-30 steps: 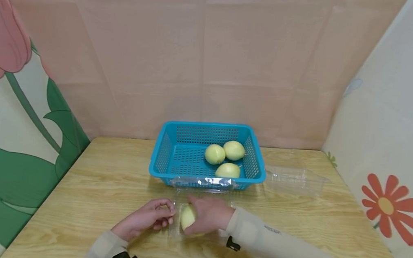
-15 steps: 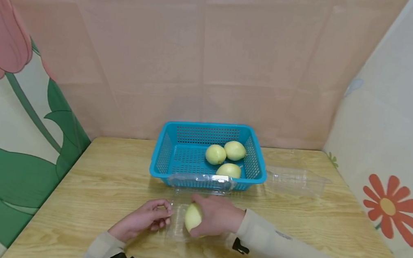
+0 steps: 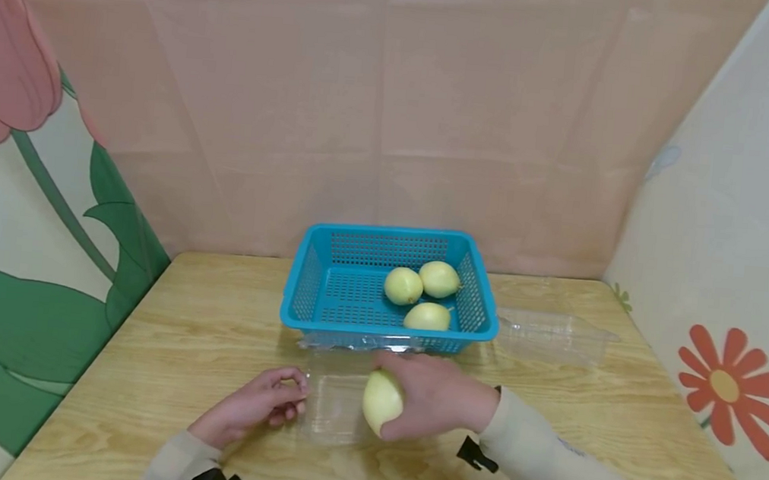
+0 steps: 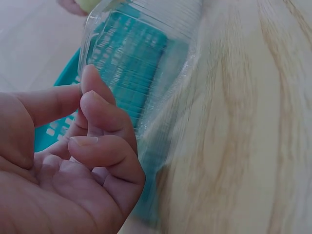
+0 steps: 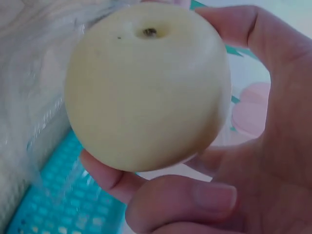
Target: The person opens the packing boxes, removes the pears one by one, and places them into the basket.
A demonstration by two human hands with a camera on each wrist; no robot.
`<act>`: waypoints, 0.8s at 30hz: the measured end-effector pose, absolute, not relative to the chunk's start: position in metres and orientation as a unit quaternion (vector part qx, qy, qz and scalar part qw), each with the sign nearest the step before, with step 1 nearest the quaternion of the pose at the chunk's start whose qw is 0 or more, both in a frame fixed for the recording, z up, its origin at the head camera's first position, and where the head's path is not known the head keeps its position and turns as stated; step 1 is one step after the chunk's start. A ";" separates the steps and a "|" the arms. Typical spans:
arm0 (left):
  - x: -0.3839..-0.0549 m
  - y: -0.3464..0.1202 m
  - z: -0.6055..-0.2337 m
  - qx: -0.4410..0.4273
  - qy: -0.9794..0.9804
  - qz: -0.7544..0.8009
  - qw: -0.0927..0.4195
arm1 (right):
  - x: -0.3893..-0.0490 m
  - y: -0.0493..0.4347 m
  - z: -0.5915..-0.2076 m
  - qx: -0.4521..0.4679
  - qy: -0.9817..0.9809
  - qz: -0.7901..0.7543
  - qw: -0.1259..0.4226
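Note:
A clear plastic clamshell box (image 3: 334, 411) lies in front of the basket, its lid folded back toward the basket's front wall. My left hand (image 3: 265, 405) pinches the box's left edge between thumb and fingertip, as the left wrist view shows beside the clear rim (image 4: 87, 36). My right hand (image 3: 442, 397) grips a pale yellow pear (image 3: 382, 404) over the right half of the box. In the right wrist view, the pear (image 5: 148, 92) sits between thumb and fingers with its dark-centred hollow showing.
A blue perforated basket (image 3: 332, 327) stands at the back with three more pale pears (image 3: 427, 317) in its right part. Another clear plastic box (image 3: 554, 337) lies to its right. Behind the wooden table (image 3: 199, 315) hangs a pinkish cloth (image 3: 286, 109).
My right hand has carried the pear to the right, baring the box's left part. My left hand and the box have shifted slightly left, and the lid sits lower.

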State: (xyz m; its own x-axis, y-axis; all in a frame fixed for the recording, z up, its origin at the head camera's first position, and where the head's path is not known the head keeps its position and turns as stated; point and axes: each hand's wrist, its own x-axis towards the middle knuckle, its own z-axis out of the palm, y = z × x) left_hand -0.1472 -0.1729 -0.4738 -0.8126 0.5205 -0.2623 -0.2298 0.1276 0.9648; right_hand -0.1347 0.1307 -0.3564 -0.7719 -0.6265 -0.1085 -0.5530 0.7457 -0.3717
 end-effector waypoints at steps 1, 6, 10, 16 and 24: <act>-0.147 -0.174 -0.474 0.104 0.693 0.652 0.288 | -0.134 0.134 -0.354 -0.321 0.927 -0.159 0.110; -0.147 -0.180 -0.472 0.103 0.696 0.653 0.282 | -0.134 0.151 -0.347 -0.342 0.923 -0.149 0.096; -0.146 -0.184 -0.472 0.098 0.697 0.653 0.279 | -0.137 0.164 -0.344 -0.368 0.912 -0.150 0.101; -0.146 -0.191 -0.473 0.096 0.700 0.652 0.274 | -0.146 0.183 -0.336 -0.368 0.903 -0.177 0.135; -0.148 -0.204 -0.473 0.088 0.704 0.646 0.282 | -0.173 0.194 -0.315 -0.312 0.923 -0.193 0.116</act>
State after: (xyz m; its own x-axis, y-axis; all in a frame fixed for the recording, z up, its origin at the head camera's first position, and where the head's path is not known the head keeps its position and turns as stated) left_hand -0.1484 -0.2041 -0.4729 -0.8254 0.4883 -0.2833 -0.2406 0.1498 0.9590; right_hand -0.1734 0.1944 -0.3149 -0.7789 -0.6201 -0.0934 -0.5307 0.7312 -0.4287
